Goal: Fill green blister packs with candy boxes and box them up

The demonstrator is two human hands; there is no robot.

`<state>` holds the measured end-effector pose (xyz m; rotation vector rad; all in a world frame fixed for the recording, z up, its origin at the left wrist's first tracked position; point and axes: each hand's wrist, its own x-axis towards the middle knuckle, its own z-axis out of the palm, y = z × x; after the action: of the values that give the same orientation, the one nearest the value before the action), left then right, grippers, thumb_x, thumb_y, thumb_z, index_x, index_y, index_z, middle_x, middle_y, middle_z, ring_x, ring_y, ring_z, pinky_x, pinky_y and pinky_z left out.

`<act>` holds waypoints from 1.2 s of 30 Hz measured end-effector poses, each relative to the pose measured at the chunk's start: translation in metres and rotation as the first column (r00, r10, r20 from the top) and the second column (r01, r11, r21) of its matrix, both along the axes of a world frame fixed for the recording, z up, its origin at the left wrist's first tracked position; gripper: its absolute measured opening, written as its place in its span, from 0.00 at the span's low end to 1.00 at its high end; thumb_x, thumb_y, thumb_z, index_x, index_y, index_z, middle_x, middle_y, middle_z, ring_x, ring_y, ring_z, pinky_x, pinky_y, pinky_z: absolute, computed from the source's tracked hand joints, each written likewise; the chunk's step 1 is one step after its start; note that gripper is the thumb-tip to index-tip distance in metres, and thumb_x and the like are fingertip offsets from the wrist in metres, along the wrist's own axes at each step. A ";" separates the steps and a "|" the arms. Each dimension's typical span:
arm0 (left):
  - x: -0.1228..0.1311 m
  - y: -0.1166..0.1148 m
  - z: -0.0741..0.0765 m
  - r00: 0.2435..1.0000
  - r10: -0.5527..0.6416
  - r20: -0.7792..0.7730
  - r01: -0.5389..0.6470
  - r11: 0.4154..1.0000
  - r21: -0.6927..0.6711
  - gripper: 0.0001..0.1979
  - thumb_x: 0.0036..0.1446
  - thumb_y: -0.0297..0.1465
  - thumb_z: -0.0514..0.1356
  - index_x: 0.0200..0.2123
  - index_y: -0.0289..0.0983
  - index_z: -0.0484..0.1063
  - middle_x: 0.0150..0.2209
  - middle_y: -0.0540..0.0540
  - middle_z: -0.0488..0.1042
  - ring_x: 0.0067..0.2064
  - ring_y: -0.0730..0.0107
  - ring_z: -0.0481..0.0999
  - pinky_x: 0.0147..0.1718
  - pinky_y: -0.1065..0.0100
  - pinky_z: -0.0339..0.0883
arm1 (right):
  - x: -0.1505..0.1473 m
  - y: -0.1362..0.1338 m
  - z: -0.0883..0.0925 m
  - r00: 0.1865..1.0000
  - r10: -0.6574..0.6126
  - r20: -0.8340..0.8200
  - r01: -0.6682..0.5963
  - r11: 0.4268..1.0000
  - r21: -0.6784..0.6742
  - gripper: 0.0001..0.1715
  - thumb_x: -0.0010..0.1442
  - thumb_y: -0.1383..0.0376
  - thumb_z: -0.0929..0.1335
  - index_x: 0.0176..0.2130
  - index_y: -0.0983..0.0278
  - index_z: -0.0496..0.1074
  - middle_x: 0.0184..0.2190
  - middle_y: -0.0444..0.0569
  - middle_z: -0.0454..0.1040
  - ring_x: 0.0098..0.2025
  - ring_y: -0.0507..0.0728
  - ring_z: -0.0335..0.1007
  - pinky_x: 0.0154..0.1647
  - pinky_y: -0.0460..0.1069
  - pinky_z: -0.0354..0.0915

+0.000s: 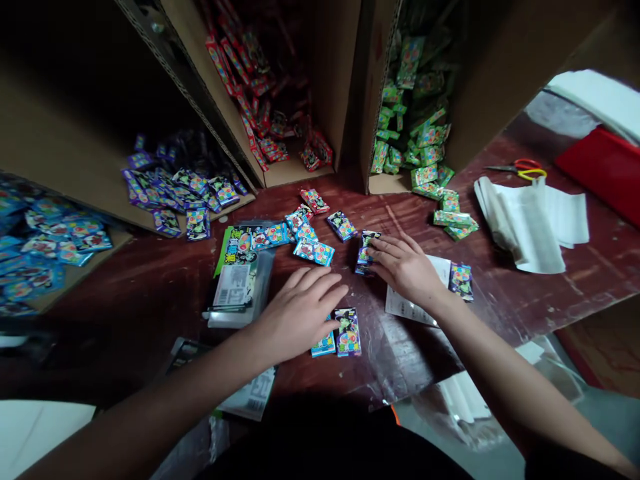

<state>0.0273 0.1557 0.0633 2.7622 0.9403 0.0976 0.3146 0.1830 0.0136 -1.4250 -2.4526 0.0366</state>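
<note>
My left hand (297, 317) is over the table with its fingers stretched out. Its thumb rests by a small blue candy packet (324, 343), which it partly covers. Right beside that packet lies a purple candy packet (348, 333). My right hand (410, 267) has its fingertips closed on another purple candy packet (365, 257), seen at the table's middle. Loose purple (342, 226), blue (314, 251) and red (314, 201) packets lie just beyond the hands. Under my right wrist are a white printed sheet (407, 307) and one more purple packet (461, 281).
Open cardboard boxes stand behind, spilling blue (40, 247), purple (185, 190), red (273, 150) and green packets (425, 150). Clear printed bags (240, 273) lie at left. At right are yellow-and-red-handled scissors (530, 170), white paper (530, 220) and a red object (603, 170).
</note>
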 end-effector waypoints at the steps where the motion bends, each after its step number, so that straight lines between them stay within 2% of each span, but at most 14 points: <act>1: -0.016 -0.004 0.003 1.000 -0.005 -0.022 0.005 1.000 -0.009 0.30 0.60 0.42 0.65 0.63 0.39 0.67 0.66 0.40 0.66 0.69 0.48 0.59 0.66 0.47 0.53 | -0.001 -0.007 0.002 0.999 -0.001 -0.050 0.001 1.000 -0.006 0.26 0.67 0.57 0.69 0.62 0.62 0.70 0.65 0.58 0.68 0.68 0.69 0.62 0.69 0.71 0.53; 3: -0.056 -0.018 0.005 0.997 -0.019 -0.074 0.016 0.999 -0.043 0.41 0.54 0.49 0.68 0.67 0.40 0.62 0.69 0.39 0.63 0.70 0.45 0.58 0.66 0.46 0.52 | -0.005 -0.023 0.008 0.988 0.044 -0.147 -0.055 0.996 -0.072 0.46 0.61 0.50 0.73 0.69 0.62 0.59 0.71 0.63 0.56 0.72 0.73 0.52 0.70 0.73 0.51; 4: -0.077 -0.027 0.004 0.994 -0.023 -0.105 0.016 0.998 -0.069 0.47 0.51 0.52 0.69 0.69 0.40 0.59 0.70 0.38 0.61 0.70 0.43 0.58 0.66 0.45 0.53 | -0.010 -0.032 0.011 0.978 0.098 -0.186 -0.123 0.984 -0.129 0.56 0.57 0.45 0.74 0.72 0.63 0.52 0.73 0.64 0.50 0.73 0.74 0.47 0.70 0.73 0.50; 6: -0.116 -0.050 -0.002 0.983 0.001 -0.182 -0.023 0.993 -0.119 0.55 0.46 0.52 0.71 0.72 0.40 0.53 0.71 0.37 0.59 0.69 0.40 0.59 0.66 0.45 0.53 | -0.023 -0.051 0.009 0.938 0.248 -0.241 -0.308 0.916 -0.258 0.69 0.52 0.39 0.74 0.75 0.65 0.41 0.74 0.66 0.43 0.75 0.74 0.41 0.72 0.72 0.48; 8: -0.144 -0.073 -0.013 0.969 0.024 -0.245 -0.064 0.986 -0.155 0.54 0.47 0.47 0.71 0.72 0.41 0.52 0.70 0.37 0.60 0.68 0.41 0.61 0.66 0.45 0.52 | -0.040 -0.066 -0.003 0.888 0.365 -0.280 -0.447 0.830 -0.333 0.75 0.51 0.37 0.74 0.75 0.67 0.35 0.75 0.69 0.39 0.76 0.74 0.37 0.72 0.70 0.48; 10: -0.157 -0.091 -0.025 0.962 0.048 -0.267 -0.099 0.978 -0.182 0.47 0.52 0.41 0.69 0.71 0.43 0.54 0.68 0.40 0.64 0.66 0.45 0.64 0.65 0.48 0.54 | -0.056 -0.075 -0.022 0.863 0.391 -0.318 -0.490 0.799 -0.348 0.75 0.53 0.39 0.74 0.75 0.68 0.30 0.74 0.70 0.39 0.76 0.72 0.37 0.72 0.69 0.49; 12: -0.159 -0.103 -0.034 0.962 0.097 -0.254 -0.152 0.967 -0.207 0.42 0.57 0.39 0.66 0.71 0.43 0.54 0.66 0.41 0.67 0.64 0.48 0.67 0.63 0.51 0.57 | -0.068 -0.077 -0.039 0.862 0.360 -0.358 -0.478 0.813 -0.333 0.71 0.57 0.43 0.73 0.74 0.68 0.31 0.72 0.71 0.49 0.74 0.71 0.46 0.72 0.68 0.51; 15: -0.148 -0.112 -0.040 0.945 0.243 -0.219 -0.289 0.934 -0.211 0.42 0.59 0.50 0.63 0.71 0.39 0.55 0.64 0.37 0.67 0.60 0.47 0.69 0.60 0.51 0.61 | -0.078 -0.077 -0.052 0.854 0.351 -0.383 -0.468 0.840 -0.275 0.56 0.62 0.48 0.72 0.74 0.65 0.44 0.65 0.65 0.64 0.68 0.68 0.60 0.71 0.70 0.52; 18: -0.133 -0.117 -0.044 0.897 0.398 -0.194 -0.429 0.889 -0.161 0.44 0.58 0.57 0.61 0.68 0.36 0.59 0.61 0.34 0.69 0.58 0.45 0.69 0.58 0.48 0.62 | -0.081 -0.081 -0.050 0.848 0.341 -0.406 -0.446 0.873 -0.198 0.46 0.62 0.52 0.72 0.71 0.60 0.54 0.63 0.60 0.67 0.66 0.68 0.63 0.70 0.71 0.53; 22: -0.116 -0.123 -0.047 0.873 0.469 -0.135 -0.486 0.860 -0.156 0.44 0.55 0.54 0.65 0.66 0.36 0.59 0.61 0.35 0.68 0.57 0.44 0.69 0.56 0.47 0.62 | -0.091 -0.094 -0.044 0.869 0.222 -0.443 -0.318 0.936 -0.154 0.47 0.61 0.55 0.73 0.71 0.57 0.53 0.65 0.59 0.65 0.66 0.69 0.62 0.69 0.71 0.56; 27: -0.104 -0.120 -0.049 0.846 0.532 -0.042 -0.532 0.837 -0.130 0.43 0.53 0.44 0.69 0.67 0.38 0.57 0.61 0.35 0.67 0.57 0.44 0.68 0.57 0.46 0.61 | -0.099 -0.105 -0.043 0.828 0.345 -0.442 -0.455 0.874 -0.171 0.46 0.62 0.55 0.72 0.71 0.59 0.53 0.65 0.59 0.66 0.67 0.68 0.62 0.72 0.72 0.51; 33: -0.102 -0.111 -0.058 0.915 0.402 -0.019 -0.397 0.893 -0.211 0.44 0.54 0.44 0.69 0.69 0.38 0.56 0.62 0.36 0.66 0.58 0.44 0.67 0.58 0.46 0.61 | -0.101 -0.098 -0.044 0.789 0.440 -0.429 -0.568 0.788 -0.236 0.43 0.64 0.51 0.71 0.69 0.61 0.55 0.67 0.61 0.65 0.68 0.66 0.62 0.73 0.71 0.48; 34: -0.102 -0.109 -0.059 0.922 0.386 -0.019 -0.381 0.899 -0.214 0.44 0.54 0.44 0.69 0.69 0.38 0.56 0.62 0.36 0.66 0.59 0.44 0.66 0.58 0.46 0.61 | -0.099 -0.096 -0.042 0.791 0.440 -0.424 -0.571 0.781 -0.254 0.45 0.63 0.49 0.71 0.70 0.63 0.54 0.68 0.63 0.62 0.69 0.66 0.60 0.73 0.70 0.47; 36: -0.102 -0.107 -0.060 0.929 0.368 -0.024 -0.365 0.907 -0.210 0.44 0.55 0.45 0.68 0.69 0.38 0.55 0.63 0.36 0.66 0.59 0.44 0.66 0.59 0.45 0.60 | -0.093 -0.092 -0.039 0.812 0.427 -0.398 -0.554 0.778 -0.294 0.56 0.59 0.42 0.72 0.71 0.66 0.50 0.71 0.68 0.54 0.73 0.69 0.50 0.73 0.72 0.44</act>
<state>-0.0751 0.0491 0.0034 2.3596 1.3712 0.0745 0.2219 0.0905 -0.0251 -0.7523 -2.5541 0.8604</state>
